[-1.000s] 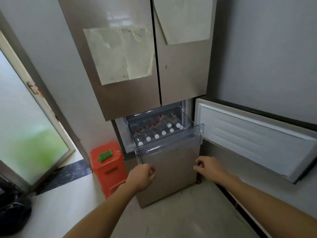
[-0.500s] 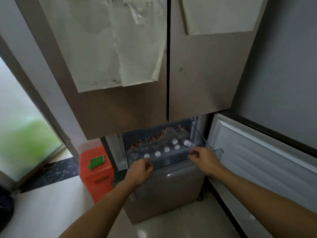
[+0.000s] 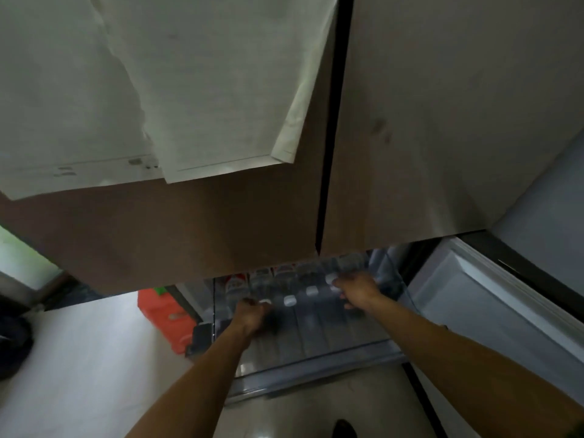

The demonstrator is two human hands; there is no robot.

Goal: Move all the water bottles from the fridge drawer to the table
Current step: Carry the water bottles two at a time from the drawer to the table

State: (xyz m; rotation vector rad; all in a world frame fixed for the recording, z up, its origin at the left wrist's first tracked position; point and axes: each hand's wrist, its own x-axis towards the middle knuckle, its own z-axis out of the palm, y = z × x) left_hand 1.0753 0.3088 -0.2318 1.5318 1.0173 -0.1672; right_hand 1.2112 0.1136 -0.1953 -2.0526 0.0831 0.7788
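Several clear water bottles (image 3: 289, 292) with white caps and red labels lie side by side in the clear fridge drawer (image 3: 316, 365), which stands pulled out under the upper doors. Their far ends are hidden by those doors. My left hand (image 3: 251, 314) is inside the drawer at the left end of the row, fingers curled around a bottle's neck by its white cap. My right hand (image 3: 357, 289) is at the right end, fingers curled over another bottle, with two caps showing at its fingertips.
The brown upper fridge doors (image 3: 410, 121), with paper sheets (image 3: 189, 90) taped on, hang close over the drawer. A lower fridge door (image 3: 489, 311) stands open to the right. An orange bin (image 3: 164, 320) is on the floor to the left.
I have leaned in closer to the fridge. Both hands moved from the drawer's front edge into the drawer and onto bottles at the two ends of the row.
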